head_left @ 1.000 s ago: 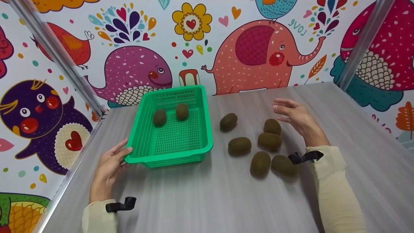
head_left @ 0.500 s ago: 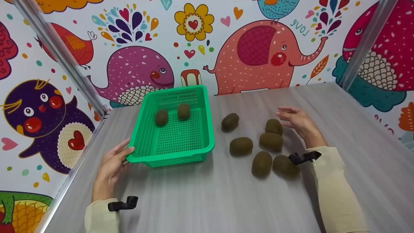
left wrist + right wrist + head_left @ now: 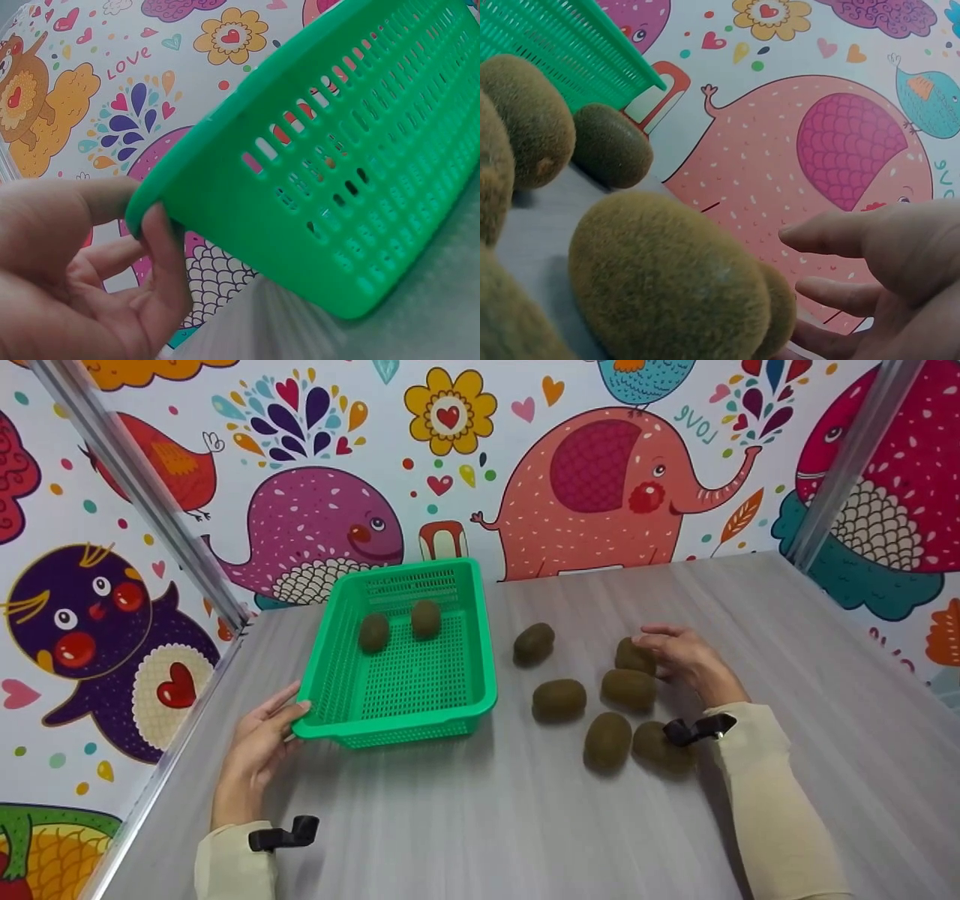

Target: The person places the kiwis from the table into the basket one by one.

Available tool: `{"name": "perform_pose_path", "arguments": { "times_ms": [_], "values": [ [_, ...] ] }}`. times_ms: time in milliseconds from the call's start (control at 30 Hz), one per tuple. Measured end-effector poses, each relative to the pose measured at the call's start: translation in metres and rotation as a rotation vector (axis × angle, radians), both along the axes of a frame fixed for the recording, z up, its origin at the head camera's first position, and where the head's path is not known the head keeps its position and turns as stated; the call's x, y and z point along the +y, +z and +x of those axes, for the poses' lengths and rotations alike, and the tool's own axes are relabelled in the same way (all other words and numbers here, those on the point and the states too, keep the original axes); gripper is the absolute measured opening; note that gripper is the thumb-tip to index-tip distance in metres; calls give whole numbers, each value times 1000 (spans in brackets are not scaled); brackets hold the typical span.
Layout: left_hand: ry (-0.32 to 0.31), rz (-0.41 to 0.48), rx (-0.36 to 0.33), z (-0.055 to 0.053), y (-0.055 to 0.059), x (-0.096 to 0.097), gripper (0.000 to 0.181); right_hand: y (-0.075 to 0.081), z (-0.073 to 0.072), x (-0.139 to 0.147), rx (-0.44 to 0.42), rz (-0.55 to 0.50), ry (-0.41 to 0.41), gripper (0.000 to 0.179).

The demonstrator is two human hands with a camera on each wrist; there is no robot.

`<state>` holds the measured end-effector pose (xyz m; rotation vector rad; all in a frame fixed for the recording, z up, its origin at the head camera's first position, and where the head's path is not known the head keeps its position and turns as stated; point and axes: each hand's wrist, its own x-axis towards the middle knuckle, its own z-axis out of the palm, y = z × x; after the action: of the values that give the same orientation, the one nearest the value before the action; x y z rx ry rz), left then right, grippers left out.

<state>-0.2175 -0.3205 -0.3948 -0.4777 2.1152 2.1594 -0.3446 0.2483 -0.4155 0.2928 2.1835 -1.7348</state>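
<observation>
A green plastic basket (image 3: pixel 409 729) with slotted walls stands on the table, with two kiwis inside, one kiwi (image 3: pixel 373 633) left of the other kiwi (image 3: pixel 426 619). My left hand (image 3: pixel 255 750) pinches the basket's rim at its near left corner; the left wrist view shows thumb and finger on either side. Right of the basket lie several brown, fuzzy kiwis. My right hand (image 3: pixel 694 660) is at the farthest kiwi of the right group (image 3: pixel 634 655), its fingers over that kiwi's right side. In the right wrist view the fingers are spread, and a nearer kiwi (image 3: pixel 667 277) partly hides the farther one.
Loose kiwis lie between the basket and my right arm, among them one kiwi (image 3: pixel 534 643) near the basket and another kiwi (image 3: pixel 607 742) nearer me. A patterned wall (image 3: pixel 450 495) closes off the grey table's (image 3: pixel 450 825) back. Metal posts stand at both back corners.
My right hand has come down and towards me, from above the table to the farthest kiwi of the right group. The left hand and basket keep their places.
</observation>
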Motion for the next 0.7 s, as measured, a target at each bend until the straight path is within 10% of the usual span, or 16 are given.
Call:
{"name": "perform_pose_path", "arguments": {
  "times_ms": [700],
  "values": [
    [6,3,12,-1,-2,0,68,1,9,1,-116,90,9,91]
  ]
}}
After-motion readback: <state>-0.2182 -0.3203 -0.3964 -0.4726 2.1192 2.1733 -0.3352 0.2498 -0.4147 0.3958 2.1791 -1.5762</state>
